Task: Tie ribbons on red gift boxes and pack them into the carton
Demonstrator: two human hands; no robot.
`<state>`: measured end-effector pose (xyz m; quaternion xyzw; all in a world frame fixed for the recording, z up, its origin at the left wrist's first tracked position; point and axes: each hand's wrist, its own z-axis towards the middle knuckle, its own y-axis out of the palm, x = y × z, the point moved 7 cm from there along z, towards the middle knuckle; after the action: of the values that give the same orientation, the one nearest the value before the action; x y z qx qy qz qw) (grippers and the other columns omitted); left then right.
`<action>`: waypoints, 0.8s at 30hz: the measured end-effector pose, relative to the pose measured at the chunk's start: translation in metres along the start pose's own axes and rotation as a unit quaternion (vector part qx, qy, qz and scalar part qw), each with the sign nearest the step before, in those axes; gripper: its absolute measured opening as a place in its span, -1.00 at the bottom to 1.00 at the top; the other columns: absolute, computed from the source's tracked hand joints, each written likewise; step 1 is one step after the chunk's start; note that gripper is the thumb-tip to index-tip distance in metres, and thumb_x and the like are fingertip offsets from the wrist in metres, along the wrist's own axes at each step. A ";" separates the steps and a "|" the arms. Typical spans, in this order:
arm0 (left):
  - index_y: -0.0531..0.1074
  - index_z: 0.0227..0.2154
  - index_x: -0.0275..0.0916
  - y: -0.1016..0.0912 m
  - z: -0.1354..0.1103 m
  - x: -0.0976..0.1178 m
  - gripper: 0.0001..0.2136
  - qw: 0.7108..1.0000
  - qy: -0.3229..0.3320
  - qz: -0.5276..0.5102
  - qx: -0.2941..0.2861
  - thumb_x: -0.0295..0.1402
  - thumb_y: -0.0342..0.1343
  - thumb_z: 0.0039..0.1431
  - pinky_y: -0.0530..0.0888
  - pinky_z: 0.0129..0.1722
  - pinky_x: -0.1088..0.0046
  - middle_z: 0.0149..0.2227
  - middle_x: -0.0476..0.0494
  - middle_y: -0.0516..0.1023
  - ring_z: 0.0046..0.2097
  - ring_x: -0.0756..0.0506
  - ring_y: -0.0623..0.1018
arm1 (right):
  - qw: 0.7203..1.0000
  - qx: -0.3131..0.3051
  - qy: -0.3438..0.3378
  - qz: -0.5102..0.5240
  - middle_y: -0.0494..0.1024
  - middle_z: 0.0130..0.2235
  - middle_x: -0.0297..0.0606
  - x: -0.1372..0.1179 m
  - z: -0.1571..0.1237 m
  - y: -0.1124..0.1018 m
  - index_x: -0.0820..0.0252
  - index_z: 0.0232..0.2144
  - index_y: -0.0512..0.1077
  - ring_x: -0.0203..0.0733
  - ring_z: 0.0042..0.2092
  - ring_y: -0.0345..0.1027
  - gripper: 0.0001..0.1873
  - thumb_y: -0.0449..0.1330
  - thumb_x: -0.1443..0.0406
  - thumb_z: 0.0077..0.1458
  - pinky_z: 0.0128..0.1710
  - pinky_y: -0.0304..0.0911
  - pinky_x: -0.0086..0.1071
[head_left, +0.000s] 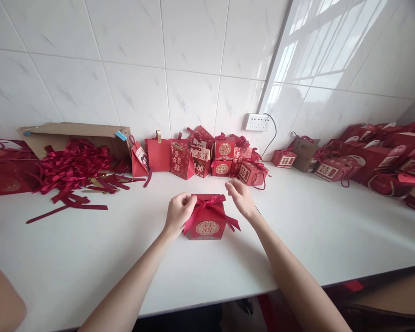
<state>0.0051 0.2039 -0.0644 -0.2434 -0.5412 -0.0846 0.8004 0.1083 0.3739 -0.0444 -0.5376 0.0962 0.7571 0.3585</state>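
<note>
**Two hands at the bow of a red gift box**

Both bare forearms reach in from the near edge of the white table (297,240) toward a red gift box (207,227), which stands upright on the tabletop between the two hands. A round gold emblem shows on the box's near face. Across its top lies a dark red ribbon bow (210,205), with tails hanging down to either side.

The left hand (178,213) sits against the box's upper left corner, fingers curled in tight and pinching the left part of the bow. The right hand (240,197) is just right of the box and slightly beyond it, its fingertips drawn close together; whether they grip any ribbon cannot be told.

Beyond the box and to its left, loose ribbons (72,168) spill from a cardboard carton (76,133) lying on its side. Straight behind the box, a cluster of small red boxes (224,159) stands against the tiled wall (141,60), below a white socket (257,122). Far right of the box, more red bags (376,157) crowd together.
</note>
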 end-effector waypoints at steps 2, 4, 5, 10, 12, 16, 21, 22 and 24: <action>0.18 -0.63 -0.19 -0.004 0.003 0.000 -0.82 1.000 0.013 0.021 0.010 -0.25 0.02 -0.06 0.28 -0.46 0.49 -0.63 0.08 0.22 -0.51 0.00 0.30 | 0.991 0.021 -0.105 -0.075 0.35 -0.46 -0.31 -0.034 -0.017 -0.002 0.15 -0.53 0.24 -0.21 -0.36 0.20 -0.78 0.09 0.18 0.07 -0.28 0.17 -0.31; 0.33 -0.42 -0.19 -0.010 0.005 0.006 -0.86 0.997 0.054 0.048 0.021 -0.31 0.04 -0.11 0.39 -0.23 0.38 -0.44 0.00 0.42 -0.30 -0.10 0.45 | 0.955 -0.028 -0.244 -0.168 0.39 -0.41 -0.26 -0.069 -0.045 0.018 0.16 -0.47 0.29 -0.18 -0.31 0.24 -0.90 0.05 0.32 0.08 -0.25 0.21 -0.28; 0.35 -0.31 -0.18 -0.010 0.006 0.011 -0.77 0.995 0.083 0.059 0.015 -0.34 0.03 -0.12 0.38 -0.09 0.30 -0.31 -0.06 0.47 -0.16 -0.14 0.46 | 0.927 -0.061 -0.300 -0.216 0.41 -0.36 -0.21 -0.081 -0.060 0.032 0.18 -0.40 0.33 -0.15 -0.28 0.25 -0.94 0.05 0.36 0.06 -0.24 0.23 -0.25; 0.46 -0.35 -0.18 0.007 0.001 0.023 -0.75 0.981 0.133 0.031 -0.138 -0.41 -0.11 -0.03 0.37 0.07 0.26 -0.10 -0.14 0.49 0.02 -0.14 0.45 | 0.841 -0.070 -0.354 -0.403 0.42 -0.06 0.05 -0.080 -0.095 0.080 0.34 0.03 0.25 0.06 0.01 0.24 -0.54 0.01 0.48 0.03 -0.01 0.20 -0.02; 0.47 -0.41 -0.18 0.011 -0.001 0.024 -0.74 0.980 0.121 0.025 -0.155 -0.43 -0.14 -0.03 0.40 0.04 0.26 -0.17 -0.12 0.53 -0.02 -0.14 0.47 | 0.846 -0.032 -0.347 -0.403 0.47 -0.15 -0.04 -0.072 -0.096 0.082 0.30 0.00 0.27 -0.04 -0.11 0.31 -0.60 -0.04 0.50 0.09 -0.08 0.25 -0.11; 0.48 -0.50 -0.18 0.010 -0.005 0.029 -0.75 0.982 0.111 0.043 -0.148 -0.42 -0.13 -0.01 0.37 0.03 0.23 -0.27 -0.11 0.55 -0.06 -0.16 0.46 | 0.867 0.033 -0.344 -0.360 0.48 -0.26 -0.17 -0.070 -0.105 0.074 0.23 -0.09 0.31 -0.14 -0.23 0.34 -0.69 -0.04 0.50 0.14 -0.14 0.30 -0.20; 0.48 -0.51 -0.17 0.016 -0.015 0.042 -0.82 0.955 0.130 0.107 -0.244 -0.21 0.08 0.05 0.38 -0.03 0.30 -0.26 -0.09 0.52 -0.11 -0.15 0.47 | 0.895 0.056 -0.318 -0.309 0.50 -0.28 -0.22 -0.077 -0.126 0.063 0.17 -0.24 0.37 -0.19 -0.23 0.37 -0.79 0.04 0.51 0.16 -0.04 0.30 -0.19; 0.48 -0.50 -0.16 0.018 -0.018 0.044 -0.84 0.948 0.138 0.123 -0.261 -0.21 0.11 0.04 0.38 -0.04 0.31 -0.24 -0.08 0.51 -0.11 -0.14 0.46 | 0.900 0.062 -0.316 -0.295 0.50 -0.30 -0.23 -0.079 -0.130 0.061 0.17 -0.26 0.37 -0.21 -0.24 0.37 -0.82 0.06 0.50 0.16 -0.04 0.30 -0.19; 0.47 -0.50 -0.14 0.020 -0.022 0.046 -0.87 0.939 0.150 0.141 -0.274 -0.24 0.11 0.03 0.38 -0.03 0.32 -0.22 -0.06 0.48 -0.09 -0.14 0.45 | 0.904 0.076 -0.321 -0.272 0.51 -0.33 -0.24 -0.082 -0.135 0.057 0.18 -0.29 0.38 -0.24 -0.26 0.37 -0.84 0.10 0.50 0.15 -0.07 0.33 -0.22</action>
<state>0.0493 0.2165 -0.0345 -0.5118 -0.3310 -0.1516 0.7782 0.1858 0.2249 -0.0399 -0.2421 -0.1169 0.7518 0.6021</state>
